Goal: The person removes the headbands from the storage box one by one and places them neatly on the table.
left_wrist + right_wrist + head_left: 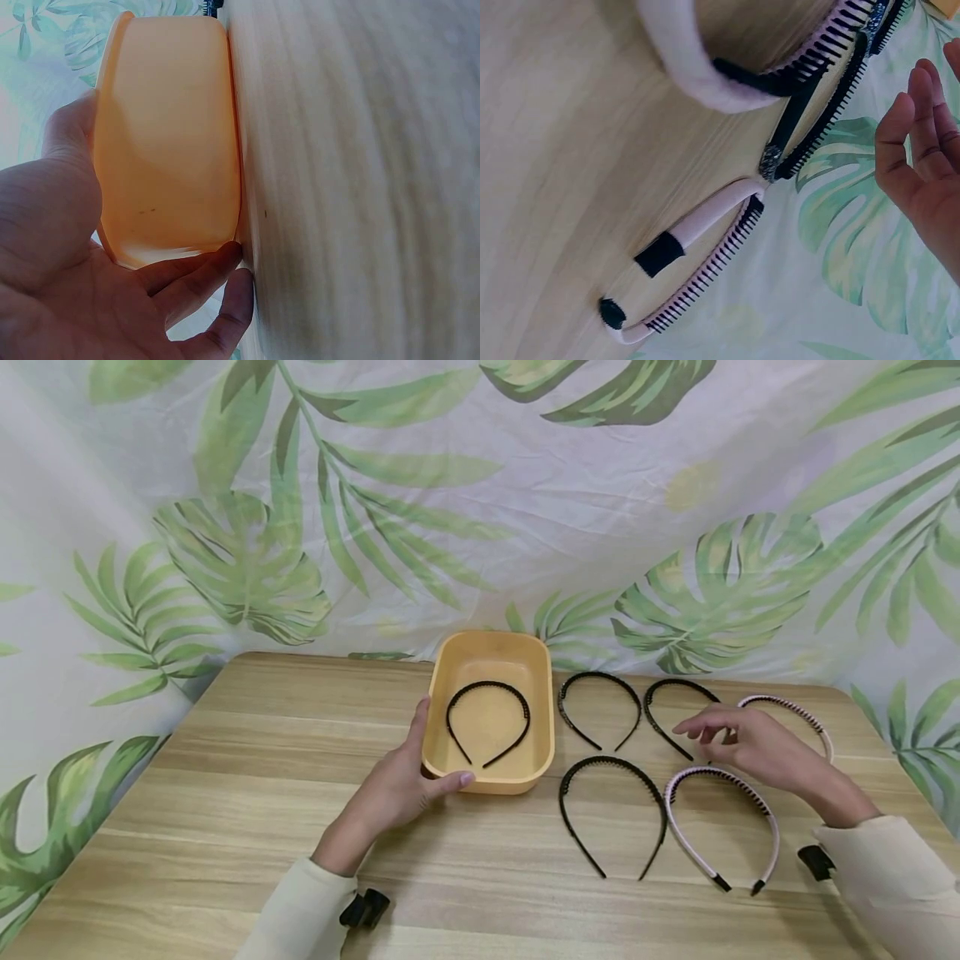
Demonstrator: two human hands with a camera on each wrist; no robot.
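A yellow plastic tray point(487, 640) stands at the middle back of the wooden table point(225, 793) with one black toothed headband point(487, 684) lying in it. My left hand point(431, 752) grips the tray's near left corner, thumb up the left wall and fingers curled along the front wall point(165, 135). To the right of the tray lie several headbands: black ones point(600, 677) point(611, 762) and pink ones point(722, 773). My right hand point(705, 735) hovers over the back black headband point(678, 683), fingers point(915, 150) loosely straight and holding nothing. A pink headband point(697, 225) lies below it.
A leaf-print cloth point(480, 510) hangs right behind the table's far edge. Bare wood stretches across the table's left half and the front strip. Black wrist mounts point(363, 908) sit on both cream sleeves.
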